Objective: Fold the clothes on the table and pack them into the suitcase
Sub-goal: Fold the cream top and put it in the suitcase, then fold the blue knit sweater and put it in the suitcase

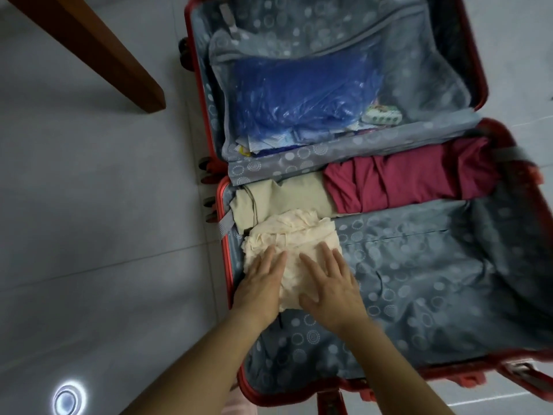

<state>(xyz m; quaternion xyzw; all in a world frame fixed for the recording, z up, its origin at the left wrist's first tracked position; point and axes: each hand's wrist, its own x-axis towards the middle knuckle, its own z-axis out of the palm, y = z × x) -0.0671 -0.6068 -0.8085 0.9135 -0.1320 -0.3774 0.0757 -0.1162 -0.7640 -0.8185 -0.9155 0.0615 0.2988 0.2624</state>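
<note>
I see left hand (pixel 261 287), right hand (pixel 330 287) flat, fingers straight, pressing cream garment (pixel 291 244) in near-left corner of suitcase (pixel 223 235); risk: loose folds spring apart once I lift; bundle creeps over beige top (pixel 284 196).

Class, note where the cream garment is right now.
Head view: the cream garment lies by the suitcase's left wall, touching the beige garment, under the left hand and right hand.

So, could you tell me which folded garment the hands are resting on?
The cream garment, under left hand and right hand; the khaki garment and maroon garment lie untouched.
</note>
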